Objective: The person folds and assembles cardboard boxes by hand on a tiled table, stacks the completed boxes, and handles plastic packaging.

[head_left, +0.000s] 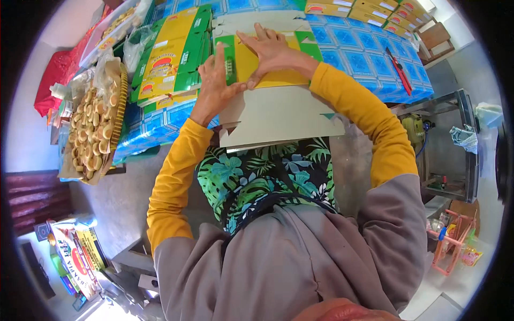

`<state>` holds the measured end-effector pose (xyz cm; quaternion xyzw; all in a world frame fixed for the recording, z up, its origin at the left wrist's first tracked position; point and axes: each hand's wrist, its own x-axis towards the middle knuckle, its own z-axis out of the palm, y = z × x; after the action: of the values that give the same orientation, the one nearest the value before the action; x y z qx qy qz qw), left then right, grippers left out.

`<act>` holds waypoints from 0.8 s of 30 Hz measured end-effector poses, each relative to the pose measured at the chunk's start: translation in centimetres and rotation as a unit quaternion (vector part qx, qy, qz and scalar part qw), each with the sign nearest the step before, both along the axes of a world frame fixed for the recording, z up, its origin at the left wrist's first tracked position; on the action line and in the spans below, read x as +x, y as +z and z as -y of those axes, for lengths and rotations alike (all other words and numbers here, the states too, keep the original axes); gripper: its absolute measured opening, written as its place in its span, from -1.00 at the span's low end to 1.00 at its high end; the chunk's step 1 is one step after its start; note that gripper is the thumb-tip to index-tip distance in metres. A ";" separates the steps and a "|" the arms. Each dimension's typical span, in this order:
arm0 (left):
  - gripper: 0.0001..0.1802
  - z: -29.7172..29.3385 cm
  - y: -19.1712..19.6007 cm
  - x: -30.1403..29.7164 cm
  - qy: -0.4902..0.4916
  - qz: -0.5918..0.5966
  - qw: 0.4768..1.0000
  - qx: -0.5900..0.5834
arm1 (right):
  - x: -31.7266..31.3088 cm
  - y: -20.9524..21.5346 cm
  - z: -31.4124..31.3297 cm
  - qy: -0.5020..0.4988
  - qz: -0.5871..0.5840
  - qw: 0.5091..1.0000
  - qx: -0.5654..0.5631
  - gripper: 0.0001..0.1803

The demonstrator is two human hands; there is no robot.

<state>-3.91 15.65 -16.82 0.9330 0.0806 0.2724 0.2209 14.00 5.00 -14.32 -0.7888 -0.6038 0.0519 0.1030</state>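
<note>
A flat cardboard box blank [284, 109] lies in front of me at the table's near edge, its pale grey inner side showing on the near and far panels and a yellow and green printed band across the middle. My right hand [272, 53] rests on the yellow part with its fingers spread. At the left edge of the band, beside a green flap, my left hand [217, 85] presses with fingers stretched upward and its thumb reaching toward the right thumb. Neither hand wraps round anything.
Left of the blank is a stack of yellow and green box blanks [174, 56]. Farther left stands a woven tray [119, 115] of small round pastries. Folded boxes [372, 12] are piled at the back right. A red cutter [401, 75] lies on the blue tablecloth [353, 51].
</note>
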 end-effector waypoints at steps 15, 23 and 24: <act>-0.77 3.6 -1.3 -6.1 -0.170 0.161 0.968 -0.092 | 13.0 9.6 8.4 -0.031 -0.143 0.956 0.253 -0.46; -0.76 6.1 0.1 -8.3 -0.125 0.291 0.928 -0.195 | 13.7 4.4 3.8 -0.021 -0.144 0.988 0.040 -0.43; -0.74 6.3 -0.5 -8.6 -0.116 0.297 0.931 -0.180 | 13.6 4.0 3.2 -0.017 -0.145 0.989 0.038 -0.43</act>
<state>-12.53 9.39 -17.29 0.7570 -0.0502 0.4901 0.4291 27.61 1.81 -10.37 -0.7787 -0.5702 0.1412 0.2203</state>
